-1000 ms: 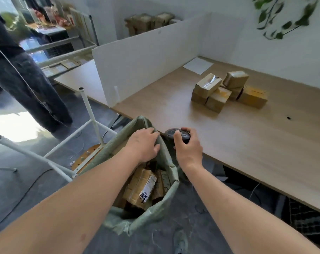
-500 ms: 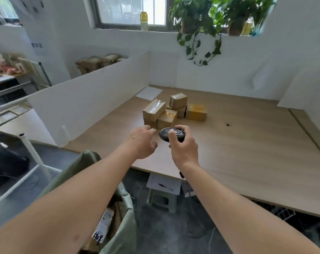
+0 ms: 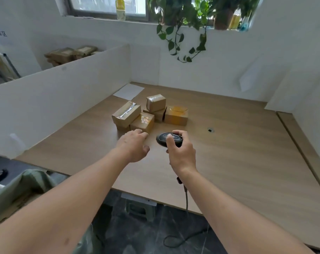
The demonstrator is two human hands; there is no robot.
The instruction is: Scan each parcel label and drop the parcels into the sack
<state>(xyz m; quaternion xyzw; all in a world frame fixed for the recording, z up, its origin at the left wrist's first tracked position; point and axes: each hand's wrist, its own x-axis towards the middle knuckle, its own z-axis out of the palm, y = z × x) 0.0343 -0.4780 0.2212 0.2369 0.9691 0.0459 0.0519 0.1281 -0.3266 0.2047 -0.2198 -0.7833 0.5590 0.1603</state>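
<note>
Several small cardboard parcels [image 3: 150, 112] sit clustered on the wooden table [image 3: 237, 153]; the nearest one [image 3: 143, 122] has a shiny label on top. My left hand [image 3: 135, 146] hovers just in front of that parcel, fingers relaxed, holding nothing. My right hand [image 3: 182, 153] grips a black barcode scanner [image 3: 169, 139], its cable [image 3: 185, 213] hanging over the table's front edge. The green sack [image 3: 30, 182] stands at the lower left, partly hidden by my left arm.
White partitions [image 3: 60, 99] wall the table on the left, back and right. A white sheet of paper [image 3: 129, 91] lies at the back left corner. A small stool [image 3: 140, 208] stands under the table. More boxes [image 3: 69, 54] are stacked beyond the left partition.
My view has swung up from the sack to the table. Both hands have moved forward over the table toward the parcels; the left hand has left the sack's rim.
</note>
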